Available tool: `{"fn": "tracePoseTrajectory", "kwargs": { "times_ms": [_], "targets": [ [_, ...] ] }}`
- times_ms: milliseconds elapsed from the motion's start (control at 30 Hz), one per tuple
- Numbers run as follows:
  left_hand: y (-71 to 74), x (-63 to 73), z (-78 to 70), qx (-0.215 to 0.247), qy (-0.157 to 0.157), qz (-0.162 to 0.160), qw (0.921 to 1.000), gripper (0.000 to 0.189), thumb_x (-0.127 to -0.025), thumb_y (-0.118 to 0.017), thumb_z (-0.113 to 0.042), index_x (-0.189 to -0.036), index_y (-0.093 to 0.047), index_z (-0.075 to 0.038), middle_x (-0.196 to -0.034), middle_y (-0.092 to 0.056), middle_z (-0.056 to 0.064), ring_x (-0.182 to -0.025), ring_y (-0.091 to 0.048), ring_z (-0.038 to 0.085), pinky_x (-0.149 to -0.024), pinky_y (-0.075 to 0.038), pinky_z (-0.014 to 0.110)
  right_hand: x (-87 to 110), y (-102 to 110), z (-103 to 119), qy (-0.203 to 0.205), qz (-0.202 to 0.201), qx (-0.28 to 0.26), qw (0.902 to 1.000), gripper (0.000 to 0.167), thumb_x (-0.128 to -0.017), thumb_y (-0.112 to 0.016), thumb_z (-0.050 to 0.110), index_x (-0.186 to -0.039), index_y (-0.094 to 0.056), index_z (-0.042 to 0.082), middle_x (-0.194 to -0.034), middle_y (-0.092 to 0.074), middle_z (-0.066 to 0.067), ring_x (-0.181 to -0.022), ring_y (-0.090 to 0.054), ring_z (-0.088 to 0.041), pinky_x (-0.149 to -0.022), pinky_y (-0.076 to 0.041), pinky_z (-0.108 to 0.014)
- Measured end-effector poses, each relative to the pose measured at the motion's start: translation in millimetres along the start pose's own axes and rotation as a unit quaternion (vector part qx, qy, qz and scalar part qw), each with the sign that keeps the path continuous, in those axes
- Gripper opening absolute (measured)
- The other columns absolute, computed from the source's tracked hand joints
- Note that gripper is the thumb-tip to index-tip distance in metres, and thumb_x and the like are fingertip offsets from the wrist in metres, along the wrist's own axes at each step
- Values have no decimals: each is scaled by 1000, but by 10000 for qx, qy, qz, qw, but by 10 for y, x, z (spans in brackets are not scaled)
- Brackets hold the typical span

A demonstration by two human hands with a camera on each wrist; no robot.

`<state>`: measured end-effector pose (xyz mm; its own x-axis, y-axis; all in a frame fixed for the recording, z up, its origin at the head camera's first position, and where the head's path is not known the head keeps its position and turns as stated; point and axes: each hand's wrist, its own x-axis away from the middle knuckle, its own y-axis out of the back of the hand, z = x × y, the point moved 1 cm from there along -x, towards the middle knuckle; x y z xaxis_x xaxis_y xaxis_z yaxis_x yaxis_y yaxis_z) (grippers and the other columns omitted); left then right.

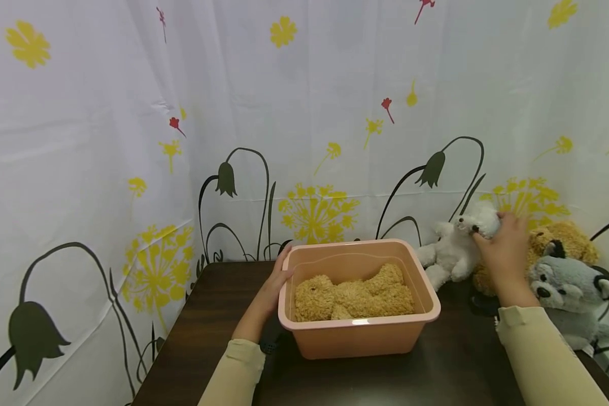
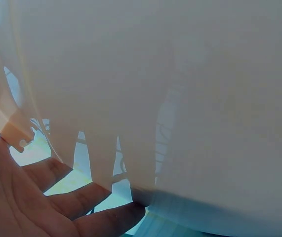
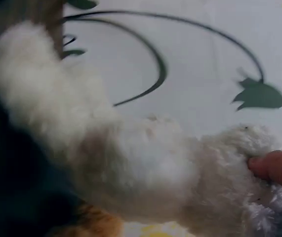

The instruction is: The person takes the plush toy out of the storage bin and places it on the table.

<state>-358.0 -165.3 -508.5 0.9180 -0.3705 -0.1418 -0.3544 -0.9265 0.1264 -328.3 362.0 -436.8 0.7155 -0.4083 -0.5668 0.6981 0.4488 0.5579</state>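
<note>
A peach-pink plastic bin (image 1: 355, 341) stands on the dark table with a curly tan plush toy (image 1: 355, 299) lying inside. My left hand (image 1: 271, 287) holds the bin's left side, its thumb over the rim. In the left wrist view the fingers (image 2: 81, 202) reach along the bin's outer wall (image 2: 205, 123). To the right of the bin, my right hand (image 1: 507, 254) grips a white teddy bear (image 1: 457, 254) by the head. The right wrist view shows the thumb (image 3: 274, 165) pressing into the white fur (image 3: 145, 168); the other fingers are hidden there.
Right of the right hand sit a grey husky-like plush (image 1: 568, 287) and, behind it, a tan plush (image 1: 568, 237). A white curtain (image 1: 304, 113) with printed flowers hangs behind the dark table (image 1: 203, 316), whose left edge shows.
</note>
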Motion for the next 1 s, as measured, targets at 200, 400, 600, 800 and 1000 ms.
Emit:
{"fn": "tracePoseTrajectory", "kwargs": {
  "times_ms": [200,400,600,800,1000],
  "targets": [
    [-15,-13,16,-4,0,38,10000,74,-111,-40,-25,-177,-5,-30,-184,-8,14,-168,-17,44,-132,-20,68,34,-40,-305,-651,891,309,9934,75,-107,-65,23,-163,-30,-13,-149,-34,-50,-130,-41,-68,-102,-40,-78],
    [-3,-30,14,110,40,39,9999,73,-112,-39,-23,-176,-5,-32,-183,-11,15,-167,-21,43,-132,-22,66,20,-70,-441,-673,1454,841,9835,66,-111,-53,23,-167,-31,-5,-152,-23,-57,-125,-39,-74,-91,-42,-80],
    [21,-10,5,183,8,44,9998,74,-112,-39,-24,-176,-3,-31,-183,-10,16,-167,-21,45,-132,-22,68,2,-133,-476,-905,2409,1097,9601,79,-107,-52,23,-170,-16,-6,-156,-8,-59,-136,-23,-78,-97,-37,-83],
    [22,-2,21,138,37,84,9999,74,-112,-39,-22,-176,-4,-34,-183,-10,13,-168,-19,42,-132,-21,66,51,-154,-446,-832,2733,1275,9498,92,-104,-61,26,-166,-8,-17,-154,2,-63,-144,-7,-81,-110,-26,-85],
    [10,-19,12,158,6,86,9998,74,-112,-40,-23,-176,-4,-33,-183,-11,13,-168,-20,42,-132,-22,66,76,-104,-295,-525,2713,1458,9499,93,-103,-62,30,-160,-13,-25,-152,-3,-64,-146,-5,-79,-116,-18,-83]
  ]
}}
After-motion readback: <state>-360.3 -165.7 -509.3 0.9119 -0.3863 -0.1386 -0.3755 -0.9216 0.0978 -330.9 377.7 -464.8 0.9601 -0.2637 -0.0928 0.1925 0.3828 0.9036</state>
